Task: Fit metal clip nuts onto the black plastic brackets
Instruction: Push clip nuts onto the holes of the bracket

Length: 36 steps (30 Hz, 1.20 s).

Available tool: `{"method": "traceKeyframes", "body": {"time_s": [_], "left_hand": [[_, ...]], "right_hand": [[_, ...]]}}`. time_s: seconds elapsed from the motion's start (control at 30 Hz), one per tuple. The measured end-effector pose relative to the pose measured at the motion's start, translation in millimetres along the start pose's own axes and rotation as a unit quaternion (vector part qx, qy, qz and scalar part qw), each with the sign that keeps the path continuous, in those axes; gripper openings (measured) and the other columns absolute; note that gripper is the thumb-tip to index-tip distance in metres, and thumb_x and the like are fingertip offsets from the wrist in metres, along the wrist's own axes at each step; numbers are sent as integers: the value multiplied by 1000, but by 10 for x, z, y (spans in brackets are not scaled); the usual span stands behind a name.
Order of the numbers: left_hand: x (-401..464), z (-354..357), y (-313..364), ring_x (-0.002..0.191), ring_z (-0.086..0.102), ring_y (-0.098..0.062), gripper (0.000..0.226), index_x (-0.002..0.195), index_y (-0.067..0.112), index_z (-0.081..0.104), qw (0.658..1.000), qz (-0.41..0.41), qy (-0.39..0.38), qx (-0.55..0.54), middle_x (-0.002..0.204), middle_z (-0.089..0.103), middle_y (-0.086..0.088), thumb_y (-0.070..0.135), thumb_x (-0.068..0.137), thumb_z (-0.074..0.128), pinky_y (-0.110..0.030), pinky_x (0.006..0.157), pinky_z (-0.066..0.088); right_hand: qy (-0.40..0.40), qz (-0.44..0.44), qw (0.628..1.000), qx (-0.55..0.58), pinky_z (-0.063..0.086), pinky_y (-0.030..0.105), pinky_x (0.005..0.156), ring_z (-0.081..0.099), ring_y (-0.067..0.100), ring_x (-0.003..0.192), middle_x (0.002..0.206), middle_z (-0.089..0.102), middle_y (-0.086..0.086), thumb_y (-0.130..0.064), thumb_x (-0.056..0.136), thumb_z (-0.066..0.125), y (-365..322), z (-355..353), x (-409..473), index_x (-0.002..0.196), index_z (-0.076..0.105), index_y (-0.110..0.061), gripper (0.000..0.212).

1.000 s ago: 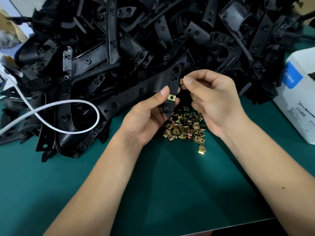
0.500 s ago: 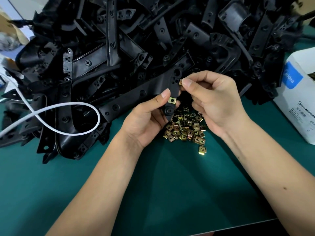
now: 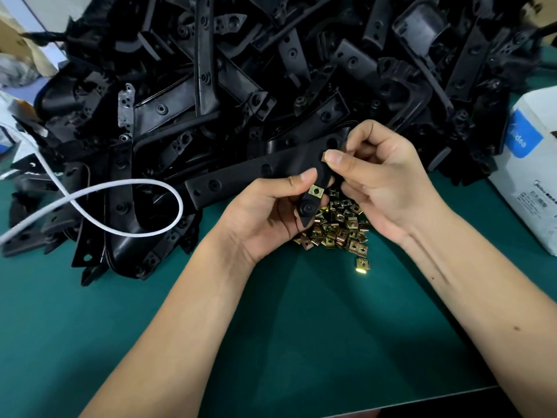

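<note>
Two hands meet near the middle of the view: the left hand (image 3: 268,215) grips the near end of a long black bracket (image 3: 259,173), which already wears one brass clip nut (image 3: 316,191), while the right hand (image 3: 379,176) pinches a second clip nut (image 3: 323,156) against the bracket's edge at about 1 o'clock from the first. Loose clip nuts (image 3: 337,230) lie heaped on the green surface (image 3: 271,342) just under the hands, at 6 o'clock from a big pile of brackets (image 3: 271,70). At 9 o'clock a white cable (image 3: 120,206) loops, and at 3 o'clock stands a white box (image 3: 530,176).

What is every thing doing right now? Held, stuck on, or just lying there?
Bracket: held by left hand.
Fitted nut: clipped on the bracket.
Second nut: pinched by right hand at the bracket's edge.
Nut pile: loose on mat.
Bracket heap: piled behind.
Cable: looped.
</note>
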<state>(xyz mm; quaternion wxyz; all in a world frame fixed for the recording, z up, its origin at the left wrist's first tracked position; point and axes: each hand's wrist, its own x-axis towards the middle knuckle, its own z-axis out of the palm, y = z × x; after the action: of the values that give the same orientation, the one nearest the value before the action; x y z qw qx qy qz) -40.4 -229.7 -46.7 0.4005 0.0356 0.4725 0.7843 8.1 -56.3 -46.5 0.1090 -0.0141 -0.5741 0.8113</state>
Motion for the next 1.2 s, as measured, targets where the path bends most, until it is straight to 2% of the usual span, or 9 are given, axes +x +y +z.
{"method": "traceKeyframes", "body": {"time_s": [0.23,0.37,0.53,0.63,0.77,0.87,1.0,1.1,1.2], "left_hand": [[34,50,-48,72,73,-13,14,85,11,84,999,40,10,-15,89,78,-4,18,76,76,-24,67,59],[54,-2,-49,73,73,-14,19,89,9,83,998,63,19,-25,92,78,-6,20,74,79,-23,65,58],[67,-91,-6,68,69,-13,21,92,11,82,997,65,31,-18,91,75,-6,23,74,80,-19,56,52],[58,-97,20,63,60,-11,19,98,11,79,998,49,3,-29,87,71,-7,24,86,73,-13,47,43],[60,-127,38,56,52,-9,33,117,11,58,998,-2,-45,-34,80,64,-9,29,92,67,-11,40,38],[58,-165,49,54,51,-7,29,110,7,65,992,-35,-108,-63,75,60,-5,27,91,72,-11,38,38],[30,-261,134,48,41,-2,23,96,6,71,972,-68,-194,-114,68,55,-2,24,84,79,-11,35,36],[11,-291,161,47,29,-2,25,102,7,68,971,-82,-210,-77,64,54,-1,26,87,75,-11,32,30],[13,-322,163,43,27,-3,24,96,7,57,973,-91,-205,-61,57,52,0,22,87,73,-9,32,24]], "right_hand": [[25,11,1000,-12,21,20,39,23,5,42,61,43,-2,-12,94,70,8,41,10,85,59,-11,15],[57,-30,993,-102,17,28,43,30,17,45,81,72,9,-35,107,54,-5,35,20,99,60,7,43],[52,-50,964,-254,49,31,55,70,22,64,86,79,7,-48,108,42,8,2,29,104,74,-13,47],[34,-74,958,-276,59,40,73,76,24,80,85,78,7,-46,108,45,28,-11,28,98,76,-13,46],[45,-75,970,-227,56,37,59,73,32,77,87,75,15,-30,103,62,40,-15,29,97,74,-10,24],[21,-63,982,-174,50,30,53,69,25,69,89,76,13,-17,100,67,1,-38,36,103,71,-10,8],[-52,-130,959,-245,46,23,58,57,22,66,90,70,7,-16,91,78,-81,-162,65,126,68,-20,37],[-117,-193,909,-350,49,35,66,54,31,76,111,63,9,-25,84,86,-114,-210,76,130,70,-22,49],[-168,-194,903,-346,56,53,71,66,28,91,125,67,4,-24,83,86,-76,-172,61,122,74,-15,41]]}}
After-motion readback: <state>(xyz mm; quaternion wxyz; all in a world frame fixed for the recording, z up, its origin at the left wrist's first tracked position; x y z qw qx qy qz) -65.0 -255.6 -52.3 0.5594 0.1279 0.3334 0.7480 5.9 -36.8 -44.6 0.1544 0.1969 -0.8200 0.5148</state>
